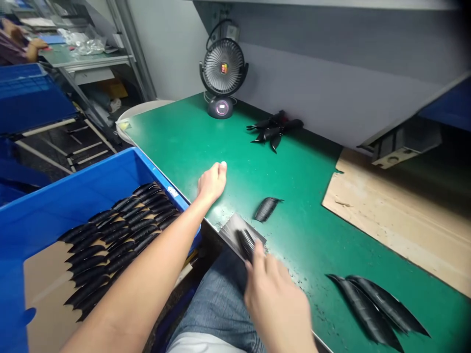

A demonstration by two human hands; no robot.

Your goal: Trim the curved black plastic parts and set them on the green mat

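My right hand (275,289) is closed on a black curved plastic piece (246,241), blurred by motion. It holds the piece against a flat grey plate (232,224) at the table's front edge. My left hand (212,184) makes a fist on the green table (176,135); its inside is hidden, so I cannot make out what it holds, if anything. A short ribbed black piece (266,209) lies just beyond the plate. To the right, two long pointed black pieces (379,309) rest side by side. Dark crumbs are scattered around the plate.
On my left stands a blue crate (84,184) with rows of black pieces (121,235) on cardboard. A small black fan (223,68) and a cluster of black pieces (274,130) are at the back. Cardboard (397,215) lies right, under a metal bracket (405,142). Another person's arm shows far left.
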